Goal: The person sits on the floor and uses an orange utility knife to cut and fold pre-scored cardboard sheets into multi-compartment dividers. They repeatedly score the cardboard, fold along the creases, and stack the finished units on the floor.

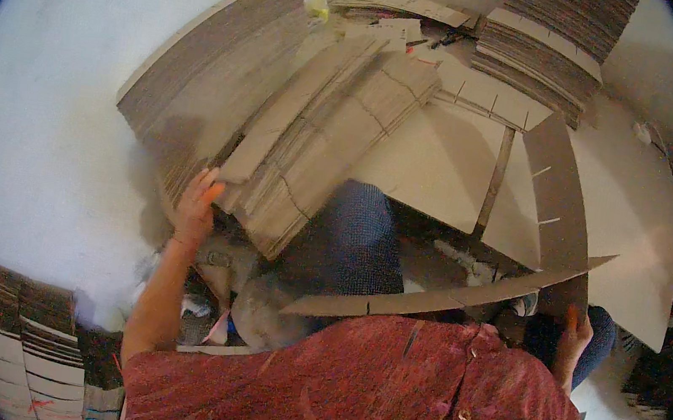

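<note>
My left hand [197, 207] is at the near end of a long cardboard strip [302, 116], its fingers and an orange-covered tip closed about the corner. That strip lies on a bundle of similar strips [346, 135] leaning toward the far right. My right hand [574, 336], with orange on a fingertip, grips the lower end of an upright slotted cardboard strip [560, 193]. Another slotted strip [453, 296] crosses it near that hand and stretches left in front of my red shirt. Where the two strips meet, I cannot tell whether they interlock.
A tall row of stacked cardboard [221, 50] leans along the white wall at left. More cardboard stacks [555, 35] rise at the back right. A pale board tabletop [445, 156] lies ahead, with small tools [444, 41] at its far side. Bundled cardboard [25, 347] stands at lower left.
</note>
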